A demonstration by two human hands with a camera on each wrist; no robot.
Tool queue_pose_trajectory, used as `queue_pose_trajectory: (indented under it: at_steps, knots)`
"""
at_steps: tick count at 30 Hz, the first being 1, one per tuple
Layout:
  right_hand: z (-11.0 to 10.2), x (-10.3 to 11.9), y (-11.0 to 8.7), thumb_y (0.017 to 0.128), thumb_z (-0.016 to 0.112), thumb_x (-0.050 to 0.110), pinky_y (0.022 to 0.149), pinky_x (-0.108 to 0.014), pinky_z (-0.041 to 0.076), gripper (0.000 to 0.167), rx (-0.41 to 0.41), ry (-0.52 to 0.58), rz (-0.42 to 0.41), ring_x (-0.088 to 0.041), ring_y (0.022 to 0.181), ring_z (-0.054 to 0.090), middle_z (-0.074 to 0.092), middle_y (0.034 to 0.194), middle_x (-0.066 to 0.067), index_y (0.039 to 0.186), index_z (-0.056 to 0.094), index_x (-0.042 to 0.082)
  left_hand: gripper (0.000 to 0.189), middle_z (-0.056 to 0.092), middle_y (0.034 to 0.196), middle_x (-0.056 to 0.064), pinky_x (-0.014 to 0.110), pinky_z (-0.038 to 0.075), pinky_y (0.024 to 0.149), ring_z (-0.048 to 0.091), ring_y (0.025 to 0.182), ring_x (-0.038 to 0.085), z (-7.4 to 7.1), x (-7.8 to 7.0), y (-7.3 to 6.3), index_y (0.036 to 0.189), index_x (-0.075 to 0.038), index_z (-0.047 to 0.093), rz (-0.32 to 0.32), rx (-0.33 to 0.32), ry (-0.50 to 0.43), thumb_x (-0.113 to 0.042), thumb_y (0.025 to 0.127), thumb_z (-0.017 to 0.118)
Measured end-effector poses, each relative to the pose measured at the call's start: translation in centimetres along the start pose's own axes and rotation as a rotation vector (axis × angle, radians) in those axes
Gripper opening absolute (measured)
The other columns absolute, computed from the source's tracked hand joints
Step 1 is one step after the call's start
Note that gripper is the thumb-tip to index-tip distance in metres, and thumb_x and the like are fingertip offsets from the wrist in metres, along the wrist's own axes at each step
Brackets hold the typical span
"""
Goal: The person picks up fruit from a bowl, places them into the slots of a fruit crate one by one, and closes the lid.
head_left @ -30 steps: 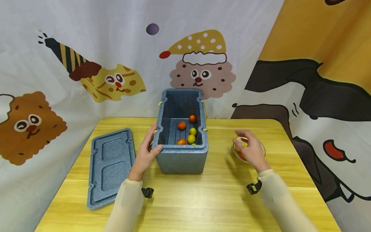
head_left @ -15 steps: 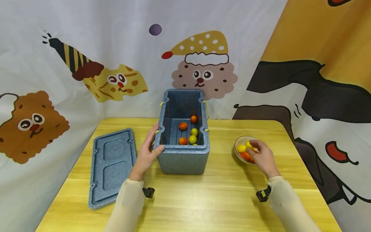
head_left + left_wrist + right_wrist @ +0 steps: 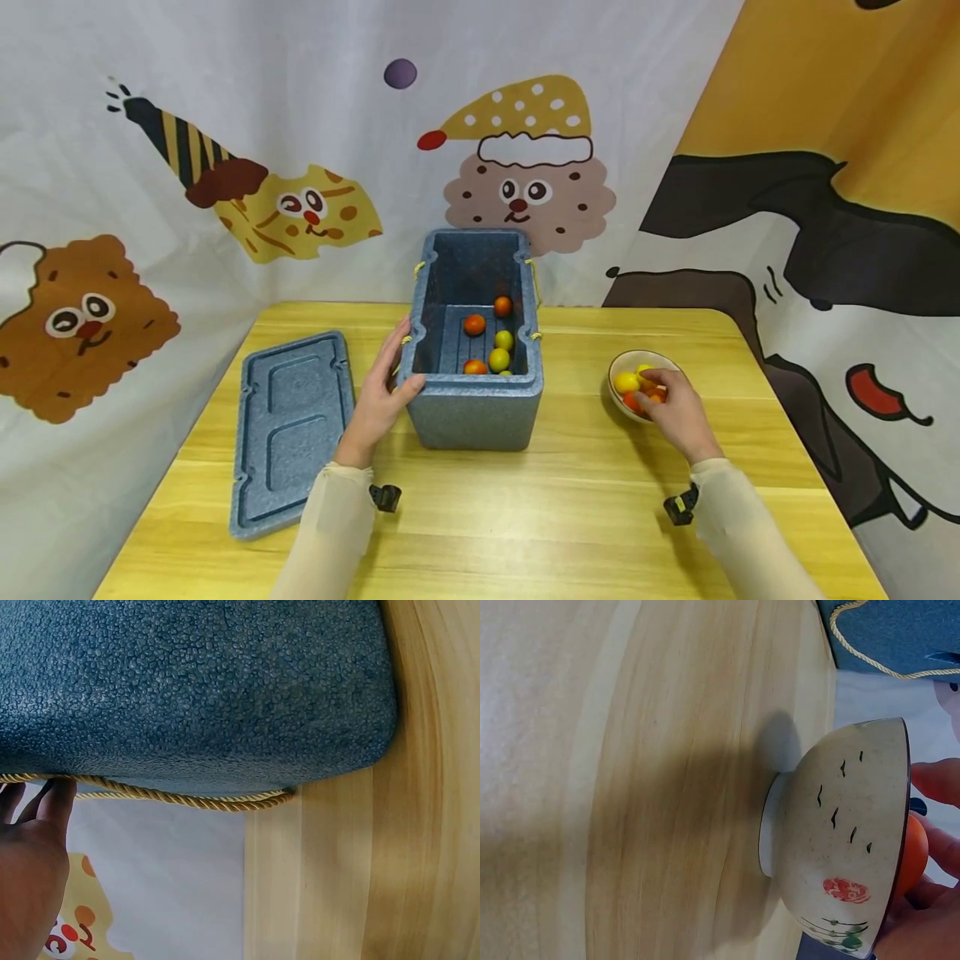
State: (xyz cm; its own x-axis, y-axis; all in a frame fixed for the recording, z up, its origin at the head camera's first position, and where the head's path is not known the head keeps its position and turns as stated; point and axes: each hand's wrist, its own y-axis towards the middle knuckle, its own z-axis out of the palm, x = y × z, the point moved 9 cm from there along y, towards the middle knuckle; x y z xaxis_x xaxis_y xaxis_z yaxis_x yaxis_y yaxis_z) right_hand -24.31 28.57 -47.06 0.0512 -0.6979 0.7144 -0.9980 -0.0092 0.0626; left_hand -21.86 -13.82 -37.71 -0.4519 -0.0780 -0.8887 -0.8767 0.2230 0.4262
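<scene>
A blue-grey foam cooler box (image 3: 472, 417) with rope handles stands without its lid mid-table. Inside lie several small round fruits, some orange-red (image 3: 474, 325) and some yellow-green (image 3: 498, 360). My left hand (image 3: 378, 404) holds the box at its near left corner, thumb over the rim; the left wrist view has fingers at the rope (image 3: 172, 797). On the right, a painted ceramic bowl (image 3: 847, 810) contains yellow (image 3: 626, 382) and orange-red (image 3: 913, 855) fruits. My right hand (image 3: 684, 415) reaches over its rim, fingers curved around an orange-red fruit; I cannot tell whether they pinch it.
The box's lid (image 3: 292, 433) lies flat on the wooden table (image 3: 480, 533), left of the box and beside my left forearm. A cloth with cartoon prints (image 3: 315, 75) hangs behind the table's far edge.
My right hand has shifted right over the bowl, then its fingertips have lowered among the fruits. The left hand stays on the box, and the fruits in the box have kept their places.
</scene>
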Motion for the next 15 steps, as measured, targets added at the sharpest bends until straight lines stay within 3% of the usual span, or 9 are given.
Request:
queue_pose_trajectory:
  at_steps: [7,15]
  knots:
    - [0.64,0.28,0.01,0.09,0.072,0.011,0.092,-0.053,0.04,0.037,0.016,-0.057,-0.049,-0.041,0.111,0.048,0.052,0.12,-0.026,0.119,0.061,-0.008,0.07,0.016,0.159,0.024,0.054,0.014,0.113,0.016,0.146,0.034,0.05,0.07,0.02,0.152,0.007,0.023,0.033,0.0,0.008,-0.017,0.098,0.061]
    - [0.71,0.29,0.18,0.088,0.074,0.012,0.095,-0.053,0.036,0.041,0.006,-0.094,-0.087,-0.04,0.112,0.046,0.053,0.12,-0.024,0.121,0.06,-0.007,0.069,0.016,0.159,0.025,0.052,0.014,0.113,0.016,0.146,0.034,0.06,0.03,0.0,0.152,0.007,0.023,0.035,-0.01,0.007,-0.015,0.099,0.06]
